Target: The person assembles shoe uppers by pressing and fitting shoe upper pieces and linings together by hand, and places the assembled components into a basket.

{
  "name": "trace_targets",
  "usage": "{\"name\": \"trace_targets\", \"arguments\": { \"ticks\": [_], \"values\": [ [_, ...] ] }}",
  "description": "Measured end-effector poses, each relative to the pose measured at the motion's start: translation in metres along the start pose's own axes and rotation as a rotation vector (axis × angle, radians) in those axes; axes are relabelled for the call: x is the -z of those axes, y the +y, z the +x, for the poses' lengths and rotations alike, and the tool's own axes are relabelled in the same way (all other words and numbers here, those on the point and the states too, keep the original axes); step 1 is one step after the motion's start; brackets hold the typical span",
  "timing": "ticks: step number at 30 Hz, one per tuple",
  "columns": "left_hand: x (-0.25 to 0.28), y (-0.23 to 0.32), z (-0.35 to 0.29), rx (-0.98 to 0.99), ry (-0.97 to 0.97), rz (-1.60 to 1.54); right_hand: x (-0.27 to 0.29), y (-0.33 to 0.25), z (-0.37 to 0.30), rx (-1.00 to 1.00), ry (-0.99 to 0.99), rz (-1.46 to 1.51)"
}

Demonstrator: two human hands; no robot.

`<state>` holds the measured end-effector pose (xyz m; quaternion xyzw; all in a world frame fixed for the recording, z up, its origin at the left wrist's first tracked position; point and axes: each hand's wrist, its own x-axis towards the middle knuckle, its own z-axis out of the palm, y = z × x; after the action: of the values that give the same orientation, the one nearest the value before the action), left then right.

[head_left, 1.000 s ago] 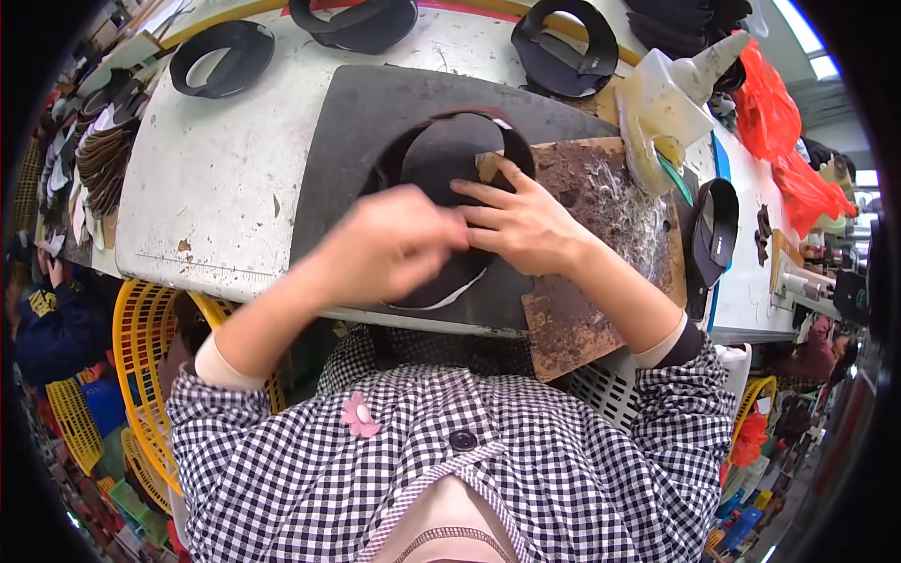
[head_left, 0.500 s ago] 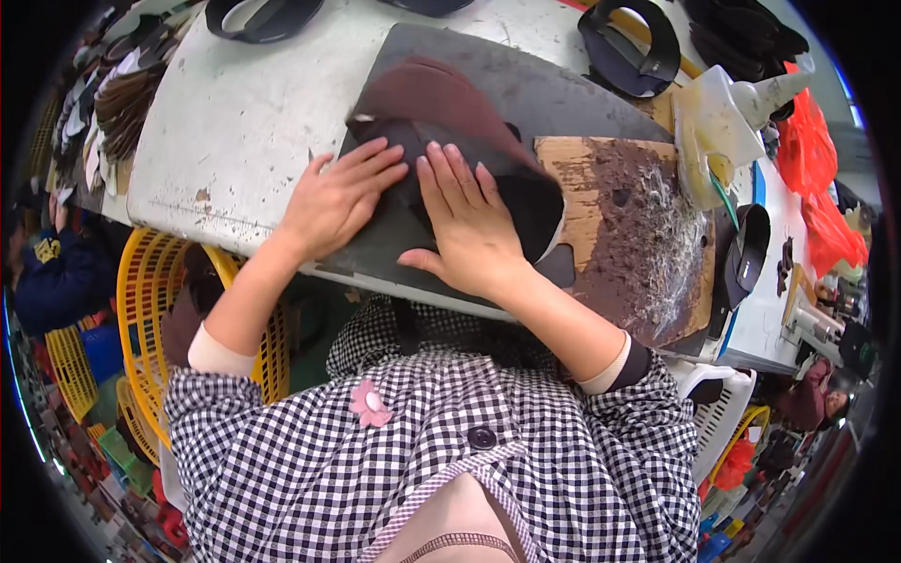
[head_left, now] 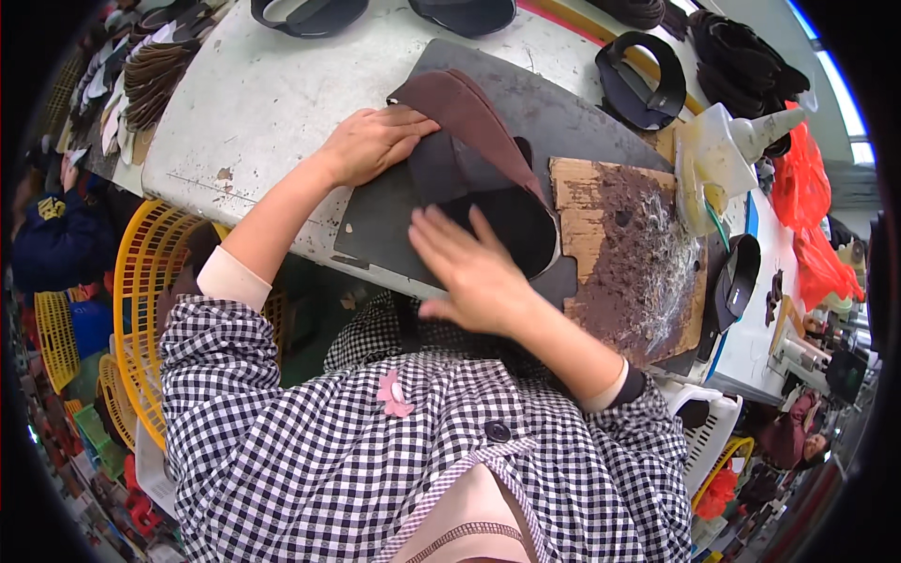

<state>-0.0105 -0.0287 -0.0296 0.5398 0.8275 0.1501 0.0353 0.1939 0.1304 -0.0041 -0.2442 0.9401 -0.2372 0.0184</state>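
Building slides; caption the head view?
Left hand touching curved brown-black fabric piece on flat grey board, right hand blurred nearby.

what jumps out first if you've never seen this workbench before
Probably the bright red plastic bag at the bench's right side and the yellow basket at lower left, beside the bench's near edge. In the middle, a brown-and-black piece lies on a dark mat, with the left hand at its left edge and the right hand, blurred, over its near part.
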Motion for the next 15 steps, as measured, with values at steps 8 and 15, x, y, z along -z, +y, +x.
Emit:
{"name": "trace_targets", "arguments": {
  "ticks": [8,15],
  "values": [
    [0.031,0.035,0.019,0.083,-0.001,0.142,0.091,0.042,-0.006,-0.192,0.781,-0.173],
    [0.08,0.034,0.121,0.268,0.726,-0.408,0.17,0.079,-0.079,-0.462,0.951,0.249]
  ]
}}
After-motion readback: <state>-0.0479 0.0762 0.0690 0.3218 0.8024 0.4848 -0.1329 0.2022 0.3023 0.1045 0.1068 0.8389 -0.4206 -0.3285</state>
